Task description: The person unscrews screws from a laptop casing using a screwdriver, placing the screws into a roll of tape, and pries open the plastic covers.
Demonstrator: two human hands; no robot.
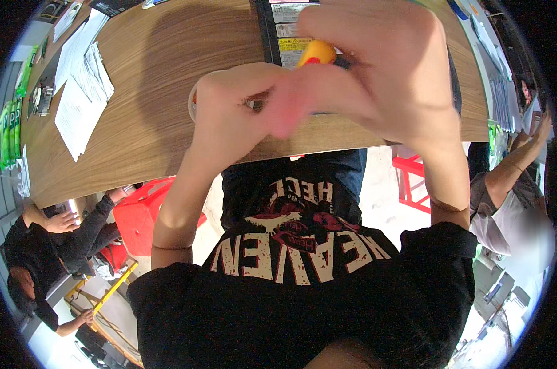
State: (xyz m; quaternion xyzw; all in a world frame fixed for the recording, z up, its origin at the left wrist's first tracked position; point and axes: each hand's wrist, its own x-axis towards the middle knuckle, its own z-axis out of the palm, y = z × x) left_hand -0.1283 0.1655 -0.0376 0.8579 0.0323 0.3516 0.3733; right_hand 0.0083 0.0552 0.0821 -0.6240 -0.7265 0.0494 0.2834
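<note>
Both of my hands are raised close together over the wooden table [186, 37]. My right hand [395, 67] is closed around a tool with a yellow handle [320, 53] and a red part; the rest of it is hidden by the fingers. Touching or nearly touching it, my left hand [235, 107] has its fingers curled in, blurred at the tips, and what they hold cannot be made out. A white curved rim [193, 103] peeks out beside the left hand. Under the hands lies a dark flat device [269, 37] with white and yellow labels, mostly covered by the right hand.
Loose white papers [81, 98] and green packages [9, 132] lie at the left. Red plastic stools [146, 212] stand below the table edge on both sides. One person [51, 246] sits at the left, another [506, 197] at the right. More papers [503, 92] are on the far right.
</note>
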